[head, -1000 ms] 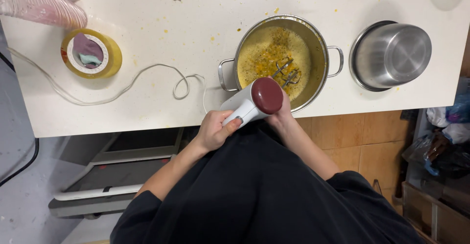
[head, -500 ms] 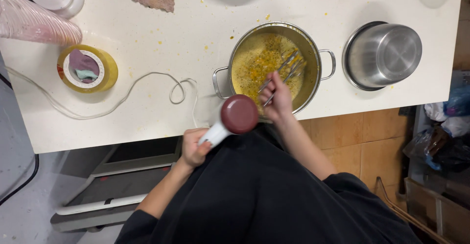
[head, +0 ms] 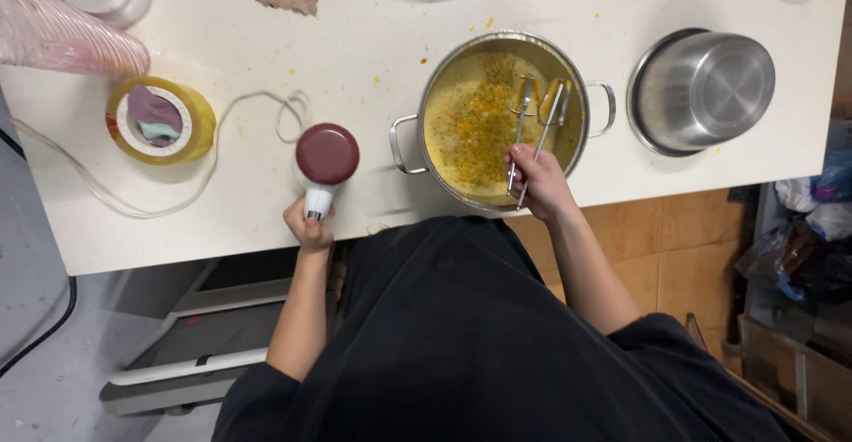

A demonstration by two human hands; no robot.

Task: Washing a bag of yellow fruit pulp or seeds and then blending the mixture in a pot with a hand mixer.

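1. Standing at the white counter (head: 266,60), I take the two-handled steel pot (head: 497,118) as my landmark; it sits near the counter's front edge, right in front of me.
2. To the right of the pot, just beside it but not touching, an empty steel bowl (head: 706,87) rests on the counter.
3. Well to the left of the pot lies a roll of yellow tape (head: 160,121), with a pale cord (head: 213,153) looping across the counter between the tape and the mixer.
4. Left of the pot, near its left handle, the hand mixer body (head: 326,162) stands with its dark red end facing up. My left hand (head: 308,226) is curled shut around its white lower part, at the counter's front edge.
5. Over the pot's near rim, my right hand (head: 537,180) is closed tight on the two metal beaters (head: 537,122). Their long shafts run away from me, slightly to the right, so the whisk ends hang over the yellow, speckled residue inside the pot.
6. The beaters lie to the right of the mixer body, apart from it, with part of the pot between. My right hand has them; my left is the nearer one to the mixer.
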